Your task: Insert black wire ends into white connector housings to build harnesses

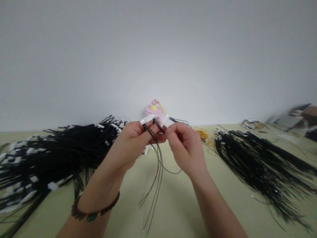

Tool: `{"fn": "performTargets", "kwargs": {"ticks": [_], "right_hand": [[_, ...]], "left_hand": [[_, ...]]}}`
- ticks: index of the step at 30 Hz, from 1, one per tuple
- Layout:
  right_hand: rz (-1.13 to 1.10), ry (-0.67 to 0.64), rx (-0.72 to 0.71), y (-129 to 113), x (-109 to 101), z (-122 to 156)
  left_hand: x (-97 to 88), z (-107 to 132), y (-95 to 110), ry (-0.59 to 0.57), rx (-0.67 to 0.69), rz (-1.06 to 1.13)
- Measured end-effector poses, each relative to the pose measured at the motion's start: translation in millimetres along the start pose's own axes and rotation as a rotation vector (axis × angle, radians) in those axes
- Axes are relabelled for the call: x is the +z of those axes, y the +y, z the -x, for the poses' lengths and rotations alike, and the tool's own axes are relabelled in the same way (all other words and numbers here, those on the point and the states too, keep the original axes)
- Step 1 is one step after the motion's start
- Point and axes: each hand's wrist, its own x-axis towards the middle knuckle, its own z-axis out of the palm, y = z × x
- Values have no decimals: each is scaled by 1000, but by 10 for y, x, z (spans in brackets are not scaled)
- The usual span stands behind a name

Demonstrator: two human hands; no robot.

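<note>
My left hand (pixel 132 140) is closed in a pinch on a few thin black cords (pixel 156 172) with white tags (pixel 148 119) at their upper ends. The cords hang down from my fingers toward the pale green table (pixel 173 205). My right hand (pixel 184 143) is also closed, pinching the tagged ends of the same cords right beside my left fingers, with one cord looping under it. A brown bead bracelet with a green stone (pixel 92 213) sits on my left wrist.
A large heap of black cords with white tags (pixel 54 158) lies at the left. Another spread of black cords (pixel 257 165) lies at the right. Yellow rubber bands (pixel 205 135) and a pink and yellow object (pixel 155 109) are behind my hands, before a white wall.
</note>
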Motion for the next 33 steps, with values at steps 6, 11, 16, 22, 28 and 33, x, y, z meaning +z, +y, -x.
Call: {"fn": "performTargets", "kwargs": {"ticks": [6, 11, 16, 22, 28, 33], "right_hand": [[-20, -8, 18, 23, 15, -8], [-52, -10, 19, 22, 38, -15], [-150, -12, 45, 45, 27, -57], [-133, -157, -14, 154, -237, -121], [-11, -178, 51, 337, -440, -176], [-65, -203, 167, 343, -504, -236]], "left_hand": [[-13, 9, 3, -14, 5, -13], [-37, -10, -29, -19, 8, -9], [-42, -55, -54, -21, 9, 157], [-171, -40, 85, 37, 55, 179], [-301, 5, 187, -78, -67, 244], [-295, 14, 203, -126, -157, 196]]}}
